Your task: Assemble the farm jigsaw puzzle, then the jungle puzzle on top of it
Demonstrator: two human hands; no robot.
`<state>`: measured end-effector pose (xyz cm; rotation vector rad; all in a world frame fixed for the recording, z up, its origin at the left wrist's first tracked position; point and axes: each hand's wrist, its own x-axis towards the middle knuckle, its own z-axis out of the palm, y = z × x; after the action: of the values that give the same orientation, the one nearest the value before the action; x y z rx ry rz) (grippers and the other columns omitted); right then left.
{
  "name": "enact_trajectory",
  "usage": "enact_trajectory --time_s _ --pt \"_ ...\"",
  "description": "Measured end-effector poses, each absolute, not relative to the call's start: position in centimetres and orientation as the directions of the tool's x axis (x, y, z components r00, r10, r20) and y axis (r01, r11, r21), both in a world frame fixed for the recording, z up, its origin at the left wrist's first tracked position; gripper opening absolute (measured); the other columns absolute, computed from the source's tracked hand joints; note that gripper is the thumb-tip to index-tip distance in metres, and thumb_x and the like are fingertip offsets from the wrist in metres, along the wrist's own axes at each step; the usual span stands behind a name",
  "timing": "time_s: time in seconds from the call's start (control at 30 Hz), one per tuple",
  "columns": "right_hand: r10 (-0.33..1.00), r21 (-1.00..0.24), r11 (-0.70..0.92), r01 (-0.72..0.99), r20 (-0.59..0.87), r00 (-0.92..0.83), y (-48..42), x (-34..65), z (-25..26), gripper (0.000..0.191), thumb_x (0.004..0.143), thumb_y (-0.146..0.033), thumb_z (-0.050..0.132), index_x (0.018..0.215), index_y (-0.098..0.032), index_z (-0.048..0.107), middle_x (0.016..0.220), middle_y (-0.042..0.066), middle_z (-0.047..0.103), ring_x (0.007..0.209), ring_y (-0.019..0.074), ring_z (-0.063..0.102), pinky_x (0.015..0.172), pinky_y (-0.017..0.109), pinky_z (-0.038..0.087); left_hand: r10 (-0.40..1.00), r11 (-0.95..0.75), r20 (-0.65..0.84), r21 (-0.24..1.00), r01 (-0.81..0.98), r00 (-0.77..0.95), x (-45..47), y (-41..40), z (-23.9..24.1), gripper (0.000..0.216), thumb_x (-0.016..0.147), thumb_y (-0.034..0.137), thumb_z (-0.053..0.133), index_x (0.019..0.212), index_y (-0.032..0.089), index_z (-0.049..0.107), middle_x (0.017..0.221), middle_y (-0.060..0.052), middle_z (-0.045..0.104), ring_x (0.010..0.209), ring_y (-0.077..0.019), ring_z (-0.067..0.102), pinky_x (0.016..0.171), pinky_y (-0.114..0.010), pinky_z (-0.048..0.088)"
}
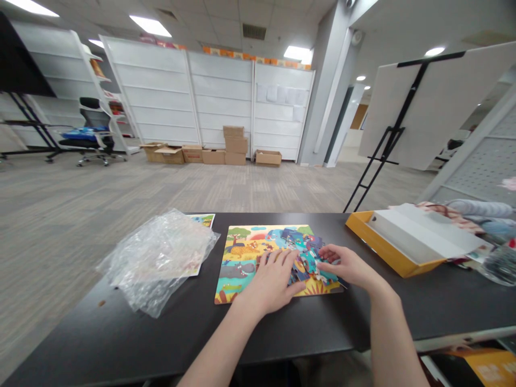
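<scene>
A colourful animal picture board (238, 269) lies flat on the black table (306, 328). Loose blue and purple jigsaw puzzle pieces (307, 253) are heaped over its right half. My left hand (272, 282) rests palm down over the middle of the board, fingers stretched out across some of the pieces. At the right side of the heap is my right hand (350, 266), its thumb and fingers bent but apart, close against the pieces. I see no piece gripped in it. Part of the picture is hidden under the left hand and the heap.
Crumpled clear plastic bags (157, 258) cover printed sheets (205, 219) on the left. A yellow open box (382, 247) with a white flap stands at the right, beside fabric items (479, 215). A yellow-and-black box (479, 365) sits below the table edge.
</scene>
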<state>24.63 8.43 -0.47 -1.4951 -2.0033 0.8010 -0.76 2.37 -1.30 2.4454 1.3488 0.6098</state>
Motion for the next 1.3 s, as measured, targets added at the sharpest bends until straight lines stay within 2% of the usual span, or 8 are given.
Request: enact_trajectory --time_s 0.23,0.47,0.67,1.03,1.17,1.23,1.3 --pt "0.969 -0.730 0.185 0.658 0.023 -0.248 8.5 24.5 -0.6 0.038 0.069 -0.043 0.077 0.095 -0.015 0.072 0.083 0.006 0.069 0.075 0.0195 0.063 0.071 0.033 0.053 0.861 -0.503 0.208 0.479 0.719 0.464 -4.0 2.5 -1.2 0.086 0.081 0.062 0.069 0.151 0.025 0.036 0.155 -0.013 0.044 0.146 -0.0344 0.035 0.120 -0.052 0.029" --pt "0.955 -0.777 0.205 0.595 0.027 -0.294 8.2 24.0 -0.1 0.035 0.069 -0.039 0.077 0.092 -0.016 0.067 0.083 0.004 0.064 0.076 0.0176 0.059 0.072 0.031 0.050 0.872 -0.474 0.166 0.524 0.708 0.461 -7.4 2.2 -1.4 0.093 0.066 0.053 0.086 0.145 0.025 0.045 0.153 -0.013 0.047 0.144 -0.0336 0.040 0.119 -0.050 0.033" --pt "0.948 -0.821 0.195 0.536 0.018 -0.317 8.2 23.9 0.2 0.038 0.066 -0.043 0.081 0.090 -0.017 0.066 0.083 0.004 0.064 0.078 0.0181 0.058 0.070 0.030 0.049 0.856 -0.496 0.161 0.527 0.691 0.492 -8.0 2.4 -0.9 0.072 0.067 0.042 0.089 0.129 0.023 0.059 0.138 -0.011 0.060 0.131 -0.0313 0.052 0.112 -0.046 0.040" --pt "0.933 -0.912 0.173 0.372 0.031 -0.357 7.7 23.4 0.8 0.040 0.072 -0.050 0.079 0.091 -0.020 0.061 0.087 0.002 0.065 0.078 0.0171 0.061 0.070 0.030 0.051 0.852 -0.498 0.146 0.519 0.695 0.502 -7.3 3.3 -0.6 0.060 0.069 0.037 0.089 0.121 0.019 0.065 0.129 -0.010 0.065 0.123 -0.0290 0.059 0.106 -0.041 0.045" --pt "0.966 -0.922 0.194 0.334 0.120 -0.231 8.0 24.7 0.8 0.043 0.073 -0.053 0.077 0.097 -0.020 0.062 0.096 0.007 0.070 0.086 0.0212 0.066 0.076 0.032 0.053 0.857 -0.494 0.144 0.505 0.707 0.495 -7.3 3.3 -0.5 0.053 0.071 0.037 0.087 0.116 0.018 0.066 0.125 -0.010 0.067 0.120 -0.0286 0.060 0.104 -0.040 0.047" --pt "0.983 -0.900 0.184 0.396 0.164 -0.083 8.5 25.8 0.3 0.044 0.073 -0.052 0.075 0.100 -0.019 0.064 0.098 0.010 0.072 0.090 0.0239 0.067 0.078 0.034 0.053 0.855 -0.497 0.146 0.502 0.708 0.497 -7.3 3.3 -0.6 0.051 0.074 0.037 0.085 0.117 0.018 0.066 0.125 -0.010 0.067 0.120 -0.0281 0.060 0.104 -0.040 0.047" --pt "0.976 -0.842 0.106 0.529 0.190 0.108 9.2 27.1 -0.5 0.042 0.073 -0.046 0.071 0.103 -0.018 0.065 0.097 0.011 0.072 0.089 0.0257 0.068 0.078 0.036 0.053 0.852 -0.503 0.151 0.500 0.705 0.501 -7.5 3.3 -0.7 0.048 0.078 0.036 0.083 0.119 0.019 0.065 0.126 -0.010 0.066 0.121 -0.0274 0.059 0.105 -0.040 0.046"
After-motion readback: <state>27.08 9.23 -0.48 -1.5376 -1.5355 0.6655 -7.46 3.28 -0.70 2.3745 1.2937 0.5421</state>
